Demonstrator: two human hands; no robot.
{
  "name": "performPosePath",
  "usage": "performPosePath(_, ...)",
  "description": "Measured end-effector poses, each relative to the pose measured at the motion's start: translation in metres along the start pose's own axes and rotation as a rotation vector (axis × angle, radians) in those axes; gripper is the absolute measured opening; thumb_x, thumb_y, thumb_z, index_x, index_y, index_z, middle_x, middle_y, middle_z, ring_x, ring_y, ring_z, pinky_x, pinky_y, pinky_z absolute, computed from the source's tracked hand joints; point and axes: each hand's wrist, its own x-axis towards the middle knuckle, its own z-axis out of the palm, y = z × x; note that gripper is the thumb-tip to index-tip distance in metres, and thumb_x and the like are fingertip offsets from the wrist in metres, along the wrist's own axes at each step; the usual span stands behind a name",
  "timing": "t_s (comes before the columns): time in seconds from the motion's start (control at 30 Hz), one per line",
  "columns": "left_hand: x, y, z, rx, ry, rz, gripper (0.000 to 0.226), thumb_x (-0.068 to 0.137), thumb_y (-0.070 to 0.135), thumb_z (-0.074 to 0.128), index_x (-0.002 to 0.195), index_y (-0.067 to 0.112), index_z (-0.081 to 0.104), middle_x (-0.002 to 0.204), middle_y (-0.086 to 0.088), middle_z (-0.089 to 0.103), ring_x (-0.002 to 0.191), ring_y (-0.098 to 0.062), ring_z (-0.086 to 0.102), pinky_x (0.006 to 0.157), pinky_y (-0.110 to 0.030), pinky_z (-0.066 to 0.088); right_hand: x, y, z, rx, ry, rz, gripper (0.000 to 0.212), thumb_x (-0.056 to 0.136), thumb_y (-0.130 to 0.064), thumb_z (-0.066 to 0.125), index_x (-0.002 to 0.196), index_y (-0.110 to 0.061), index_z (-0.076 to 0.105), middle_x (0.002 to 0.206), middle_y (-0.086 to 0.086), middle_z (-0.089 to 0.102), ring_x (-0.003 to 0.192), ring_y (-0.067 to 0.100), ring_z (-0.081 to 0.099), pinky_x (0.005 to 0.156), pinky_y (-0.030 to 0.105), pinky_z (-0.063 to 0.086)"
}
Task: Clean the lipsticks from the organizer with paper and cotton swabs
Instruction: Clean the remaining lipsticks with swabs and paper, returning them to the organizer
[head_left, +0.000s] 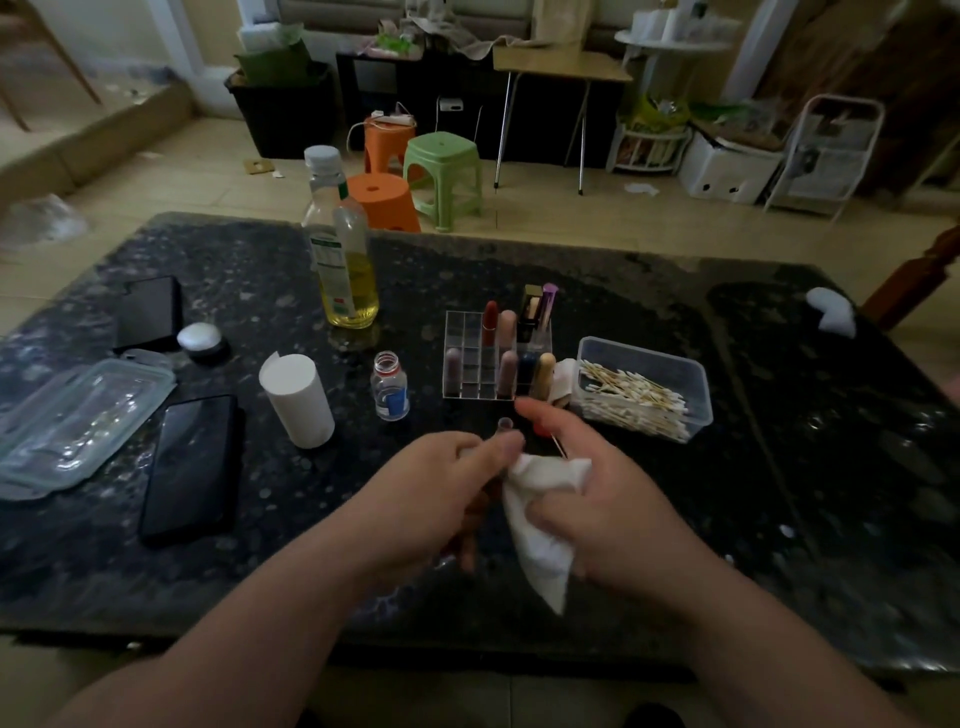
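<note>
Left grip (431, 488) round lipstick (505, 425), right grip (608, 499) round paper (540, 519), near organizer (470, 387) front edge.

desk (753, 467): dark speckled stone | organizer (496, 387): mid-desk | just right of organizer: tub of cotton swabs (644, 387) | left of it: small open vial (389, 385), then white paper roll (297, 400) | behind-left: oil bottle (347, 270) | far left: phone (191, 467), second phone (148, 312), clear lidded box (78, 421)

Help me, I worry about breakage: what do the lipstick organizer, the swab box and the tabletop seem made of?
Organizer: clear hard plastic, likely acrylic; see-through grid walls, glossy edges. Swab box: translucent plastic; cloudy walls, rounded rim. Tabletop: polished dark speckled stone, perhaps granite; it reflects light.
</note>
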Motion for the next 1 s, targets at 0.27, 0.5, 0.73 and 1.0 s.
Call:
performPosePath(0.27,0.001,-0.006,-0.003,0.529,0.103,0.455,0.016,0.093,0.036,0.069,0.099,0.04,0.054,0.094,0.018,0.061,0.079,0.001,0.059,0.065,-0.013,0.046,0.01,0.007,-0.02,0.486,-0.083,0.259,0.071,0.066,0.006,0.059,0.131,-0.021,0.066,0.126,0.023,0.067,0.116,0.04,0.062,0.092,0.046,0.049)
performPosePath(0.5,0.004,0.004,-0.01,-0.097,-0.106,-0.249,0.074,0.08,0.083,0.043,0.078,0.011,0.063,0.063,-0.005,0.055,0.049,-0.016,0.047,0.044,-0.027,0.035,-0.007,0.001,-0.014,-0.205,0.172,-0.292,0.075,0.098,-0.001,0.057,0.145,-0.054,0.032,0.086,-0.019,0.073,0.066,0.003,0.065,0.059,0.013,0.049)
performPosePath(0.73,-0.001,0.009,-0.004,-0.363,-0.217,-0.222,0.037,0.102,0.047,0.048,0.083,0.015,0.047,0.06,0.001,0.033,0.044,-0.009,0.029,0.035,-0.018,0.025,-0.005,0.011,-0.006,-0.426,0.071,-0.385,0.092,0.095,0.006,0.055,0.152,-0.056,0.019,0.103,-0.007,0.072,0.081,0.013,0.069,0.068,0.031,0.056)
performPosePath(1.0,0.001,0.006,0.002,-0.352,-0.13,-0.256,0.05,0.096,0.058,0.055,0.066,0.018,0.05,0.058,0.002,0.03,0.043,-0.01,0.024,0.037,-0.022,0.026,-0.004,0.01,0.0,-0.339,0.046,-0.326,0.085,0.097,0.004,0.053,0.148,-0.059,0.027,0.106,-0.003,0.073,0.068,0.01,0.065,0.06,0.025,0.05)
